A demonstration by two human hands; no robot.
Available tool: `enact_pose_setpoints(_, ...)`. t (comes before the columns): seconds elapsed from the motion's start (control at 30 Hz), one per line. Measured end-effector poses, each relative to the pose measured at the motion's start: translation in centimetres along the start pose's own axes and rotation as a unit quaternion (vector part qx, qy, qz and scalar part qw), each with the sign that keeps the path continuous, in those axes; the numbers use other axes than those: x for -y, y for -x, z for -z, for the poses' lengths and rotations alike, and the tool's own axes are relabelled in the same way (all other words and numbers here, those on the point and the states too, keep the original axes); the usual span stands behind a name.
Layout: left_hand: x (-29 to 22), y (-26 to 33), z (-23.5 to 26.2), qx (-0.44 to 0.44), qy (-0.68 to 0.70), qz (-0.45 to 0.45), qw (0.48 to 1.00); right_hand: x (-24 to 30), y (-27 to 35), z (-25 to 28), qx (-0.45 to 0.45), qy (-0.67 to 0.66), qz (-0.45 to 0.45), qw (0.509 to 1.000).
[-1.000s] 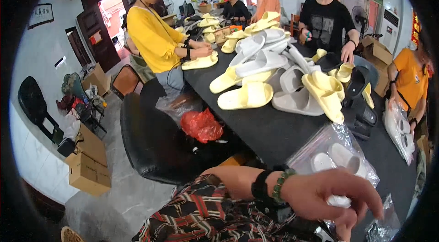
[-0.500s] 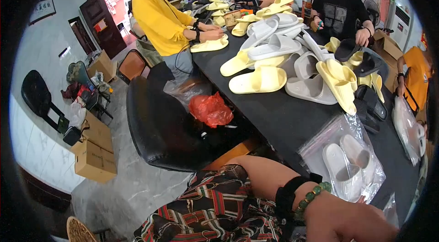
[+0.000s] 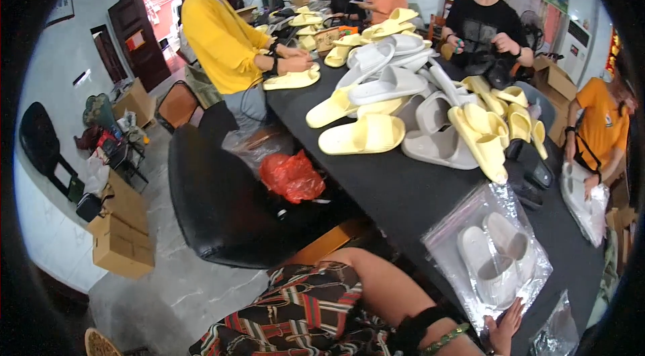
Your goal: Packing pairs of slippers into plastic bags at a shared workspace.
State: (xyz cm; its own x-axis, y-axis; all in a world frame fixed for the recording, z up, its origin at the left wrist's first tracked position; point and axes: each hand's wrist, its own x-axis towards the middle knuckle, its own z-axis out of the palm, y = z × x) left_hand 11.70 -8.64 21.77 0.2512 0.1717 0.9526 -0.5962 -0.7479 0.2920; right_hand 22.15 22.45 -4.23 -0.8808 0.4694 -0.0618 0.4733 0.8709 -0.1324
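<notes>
A clear plastic bag with a pair of pale grey slide sandals in it lies flat on the black-topped table. At the bag's near edge rests my right hand, fingers stretched out and thumb apart, touching the plastic. My left forearm, with a black band and a green bead bracelet, comes in at the lower middle; the left hand itself is below the picture's edge. Another clear plastic bag lies to the right of my right hand.
Yellow slides and grey slides are heaped ahead, with black slides beside them. A black chair holding a red plastic bag stands left. Several people work around the table; one in orange handles a bagged pair.
My left hand has dropped out of view at the lower edge, and my right hand now shows against the bag. The person in orange has come further into view.
</notes>
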Motion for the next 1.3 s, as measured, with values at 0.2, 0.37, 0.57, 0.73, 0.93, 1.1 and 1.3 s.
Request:
enact_pose_setpoints(0.2,-1.8,6.0,4.3,0.003,-0.144,0.216,0.966,3.5,0.4,3.8,0.005,-0.099,-0.001,0.995)
enact_pose_setpoints(0.37,-3.6,12.3,10.5,-0.112,-0.517,0.409,0.744,4.2,-0.2,4.2,-0.038,-0.056,0.001,0.998)
enact_pose_setpoints(0.57,-5.5,18.0,16.6,-0.145,-0.752,0.438,0.471,3.2,1.2,3.4,-0.019,-0.058,-0.018,0.998)
enact_pose_setpoints(0.73,-3.7,19.1,15.9,-0.203,-0.738,0.519,0.381,2.0,2.5,2.6,0.007,-0.073,-0.016,0.997)
enact_pose_setpoints(0.93,-4.0,18.1,16.0,-0.343,-0.526,0.514,0.584,2.8,1.3,3.2,0.002,-0.058,0.0,0.998)
enact_pose_setpoints(1.1,-3.7,18.2,16.6,-0.372,-0.492,0.499,0.609,2.4,0.6,3.7,0.014,-0.063,-0.006,0.998)
enact_pose_setpoints(1.3,-4.5,16.9,14.4,-0.39,-0.391,0.564,0.614,-0.9,0.8,2.8,0.002,-0.043,-0.003,0.999)
